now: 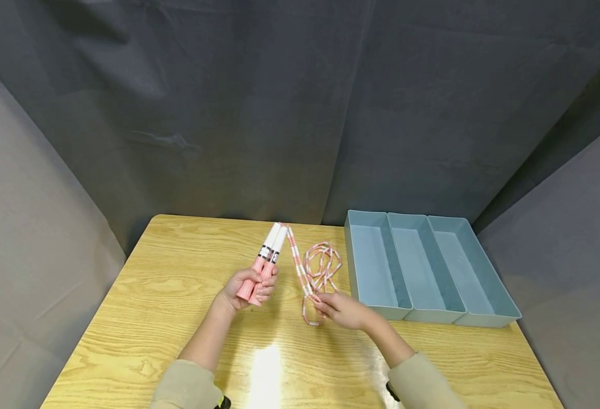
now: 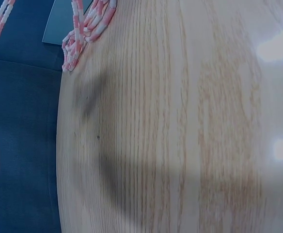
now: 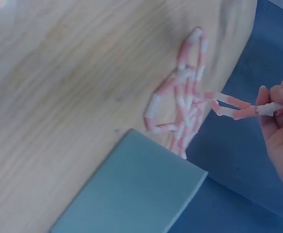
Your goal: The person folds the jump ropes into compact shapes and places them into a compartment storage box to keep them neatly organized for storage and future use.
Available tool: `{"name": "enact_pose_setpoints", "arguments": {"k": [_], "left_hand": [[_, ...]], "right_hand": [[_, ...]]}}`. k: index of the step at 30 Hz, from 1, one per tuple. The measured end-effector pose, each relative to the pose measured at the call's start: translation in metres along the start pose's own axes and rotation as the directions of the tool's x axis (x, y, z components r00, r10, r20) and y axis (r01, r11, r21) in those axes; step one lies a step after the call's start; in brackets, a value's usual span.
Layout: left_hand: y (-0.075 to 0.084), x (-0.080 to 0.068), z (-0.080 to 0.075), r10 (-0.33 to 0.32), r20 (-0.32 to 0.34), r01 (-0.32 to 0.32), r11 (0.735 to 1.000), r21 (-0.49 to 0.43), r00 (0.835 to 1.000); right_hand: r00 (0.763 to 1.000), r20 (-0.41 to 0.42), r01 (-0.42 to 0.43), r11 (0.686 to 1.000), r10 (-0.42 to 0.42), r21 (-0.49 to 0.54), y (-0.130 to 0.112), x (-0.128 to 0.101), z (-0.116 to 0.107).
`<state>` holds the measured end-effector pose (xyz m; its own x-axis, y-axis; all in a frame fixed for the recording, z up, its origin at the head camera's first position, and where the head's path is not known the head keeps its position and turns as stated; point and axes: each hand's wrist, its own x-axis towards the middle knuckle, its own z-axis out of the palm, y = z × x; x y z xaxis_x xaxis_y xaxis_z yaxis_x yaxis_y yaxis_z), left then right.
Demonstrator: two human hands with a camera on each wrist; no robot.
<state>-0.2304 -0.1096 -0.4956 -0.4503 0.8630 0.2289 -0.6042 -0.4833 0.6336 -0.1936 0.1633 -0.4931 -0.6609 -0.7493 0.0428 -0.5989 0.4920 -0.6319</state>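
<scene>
A jump rope with a pink-and-white beaded cord [image 1: 323,262] spans both hands. My left hand [image 1: 255,285] grips its two pink-and-white handles [image 1: 271,250] side by side, white ends pointing away from me. From those ends the cord runs down to my right hand [image 1: 343,309], whose thumb and fingers pinch the beaded strands. Beyond that pinch, the rest of the cord lies in loose loops on the table. In the right wrist view the fingers [image 3: 279,97] close around a white bead section, with the looped cord [image 3: 185,97] hanging past it.
To the right stands a blue-grey bin [image 1: 435,267] with three long compartments, its left wall close to the cord loops. Wooden table [image 1: 167,295] lies under everything. A dark curtain [image 1: 228,113] hangs behind the table's back edge.
</scene>
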Motion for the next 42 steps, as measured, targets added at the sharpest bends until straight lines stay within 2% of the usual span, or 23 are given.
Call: {"name": "enact_pose_setpoints", "arguments": {"k": [5, 15, 25, 35, 42], "left_hand": [[0.000, -0.001, -0.001, -0.022, -0.019, 0.022, 1.000, 0.002, 1.000], [0.000, -0.001, -0.003, -0.082, -0.038, 0.083, 0.996, 0.031, 0.996], [-0.003, 0.002, -0.001, -0.153, -0.114, 0.162, 0.984, 0.078, 0.982], [-0.008, 0.006, -0.002, -0.206, -0.139, 0.224, 0.966, 0.130, 0.969], [-0.009, 0.006, 0.000, -0.240, -0.153, 0.261, 0.956, 0.132, 0.959]], "right_hand": [[0.999, 0.049, -0.001, 0.998, 0.005, -0.069, -0.011, 0.003, -0.009], [0.993, 0.117, -0.004, 0.996, 0.015, -0.094, -0.025, 0.008, -0.024], [0.986, 0.165, -0.013, 0.992, 0.033, -0.123, -0.041, 0.014, -0.037], [0.974, 0.214, -0.058, 0.993, 0.079, -0.107, -0.056, 0.020, -0.045], [0.970, 0.230, -0.046, 0.991, 0.073, -0.122, -0.061, 0.024, -0.051]]}}
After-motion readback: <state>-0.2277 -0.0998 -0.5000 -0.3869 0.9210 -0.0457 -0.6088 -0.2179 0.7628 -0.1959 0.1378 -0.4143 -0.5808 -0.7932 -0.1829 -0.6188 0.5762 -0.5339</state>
